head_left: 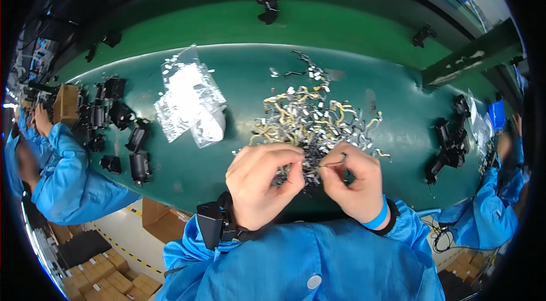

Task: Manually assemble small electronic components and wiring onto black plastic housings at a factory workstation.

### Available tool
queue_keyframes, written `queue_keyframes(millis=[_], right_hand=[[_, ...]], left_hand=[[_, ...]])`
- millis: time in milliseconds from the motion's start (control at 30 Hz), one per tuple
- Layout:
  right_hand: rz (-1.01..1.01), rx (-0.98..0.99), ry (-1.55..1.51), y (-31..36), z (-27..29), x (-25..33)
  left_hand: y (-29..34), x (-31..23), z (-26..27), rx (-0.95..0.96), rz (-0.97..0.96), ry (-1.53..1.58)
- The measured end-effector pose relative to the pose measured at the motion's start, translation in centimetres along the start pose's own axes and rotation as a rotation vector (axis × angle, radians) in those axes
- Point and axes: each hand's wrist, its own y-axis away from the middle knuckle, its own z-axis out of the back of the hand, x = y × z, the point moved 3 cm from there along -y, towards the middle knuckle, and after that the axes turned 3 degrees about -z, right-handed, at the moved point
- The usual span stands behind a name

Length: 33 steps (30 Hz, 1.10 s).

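Note:
On the green table lies a heap of short cables (310,110), yellow, black and grey, many with small white connector ends. Both hands are over its near edge, thumbs and forefingers facing each other with a small gap between. My right hand (358,184) pinches a thin short cable (335,164), whose dark end sticks up by the forefinger. The thumb and forefinger of my left hand (259,179) are pressed together; whatever sits between them is too small to make out. A black device is strapped at my left wrist, and a blue band circles my right one.
Left of the heap rests a clear plastic bag (193,96) with white pieces. Black plastic parts (139,136) stand at the left, and more black parts (452,142) at the right. A person in a blue sleeve (79,181) is at the left, another (483,210) at the right. An open cardboard box (162,218) is below the table.

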Motion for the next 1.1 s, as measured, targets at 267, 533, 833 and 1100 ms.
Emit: queue_keyframes(millis=[267, 533, 833, 1100], right_hand=[[-0.123, -0.081, -0.105, 0.4, 0.8, -1.3], [-0.186, -0.099, -0.269, 0.7, 1.1, -1.6], [-0.438, 0.16, -0.72, 0.3, 1.2, -1.3], [-0.526, 0.365, -0.906, 0.1, 0.1, -0.9]], left_hand=[[0.5, 5.0, 7.4, -0.322, 0.105, -0.573], [0.6, 6.6, 8.0, -0.186, 0.056, -0.841], [-0.2, 5.1, 6.4, -0.216, -0.002, -0.64], [0.1, -1.5, 0.5, 0.042, -0.408, -0.251]])
